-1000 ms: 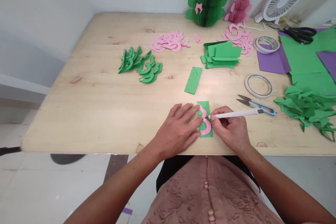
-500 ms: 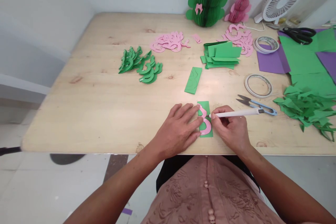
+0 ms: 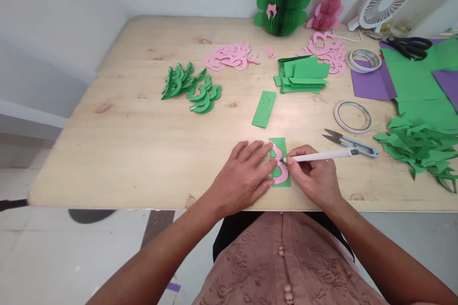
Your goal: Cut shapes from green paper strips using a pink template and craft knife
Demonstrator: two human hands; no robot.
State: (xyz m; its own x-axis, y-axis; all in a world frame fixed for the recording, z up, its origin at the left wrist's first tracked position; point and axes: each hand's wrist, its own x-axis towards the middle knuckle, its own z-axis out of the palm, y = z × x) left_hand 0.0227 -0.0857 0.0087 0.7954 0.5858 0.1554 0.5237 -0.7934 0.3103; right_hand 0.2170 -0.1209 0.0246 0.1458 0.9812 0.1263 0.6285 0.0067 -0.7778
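My left hand [image 3: 246, 176] lies flat with fingers spread, its fingertips pressing a pink curved paper cutout [image 3: 282, 173] onto a green paper strip [image 3: 280, 142]. The cutout has two rounded lobes, its left side partly under my fingers. Pinched in my right hand [image 3: 315, 176] is a white pen [image 3: 322, 155], its tip at the notch between the lobes on the cutout's right edge. Beyond my hands lies another green paper strip [image 3: 264, 109] with curved lines drawn on it.
Green cutouts [image 3: 202, 93] and pink cutouts [image 3: 231, 56] lie at the back left. Folded green strips [image 3: 304, 75] are farther back. On the right are blue-handled snips [image 3: 350, 144], a tape roll [image 3: 353, 116], green scraps [image 3: 418, 147], black scissors [image 3: 409, 47] and a white fan [image 3: 386, 2].
The pen tip has shifted slightly down and left along the cutout's edge, my right hand moving with it. My left hand holds its place.
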